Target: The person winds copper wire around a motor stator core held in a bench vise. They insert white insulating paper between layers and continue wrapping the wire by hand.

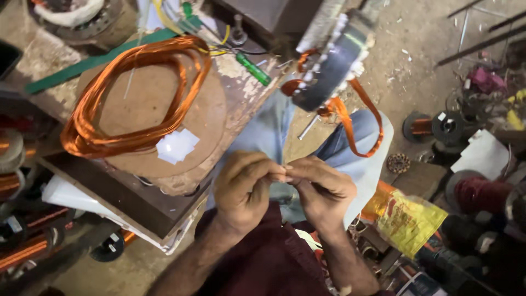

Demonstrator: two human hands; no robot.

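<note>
Head view: my left hand (244,189) and my right hand (320,189) meet fingertip to fingertip just below the stator (331,57), which serves as the landmark here. Both hands are closed to a pinch; what they pinch is too small to make out, possibly a thin wire end, so I cannot tell what is held. The stator lies up and slightly right of the pinch point, nearer my right hand, with its long axis tilted from lower left to upper right. A loop of copper winding (356,123) hangs from the stator's lower edge, coming down just above and to the right of my right hand. To the left of the stator, a large copper wire coil (134,96) lies flat on a round board (211,118), well apart from my left hand. A green screwdriver (253,69) lies just left of the stator. Open room is between the stator and my hands, over my knee (268,131); a yellow packet (408,219) lies below and right of the stator.
</note>
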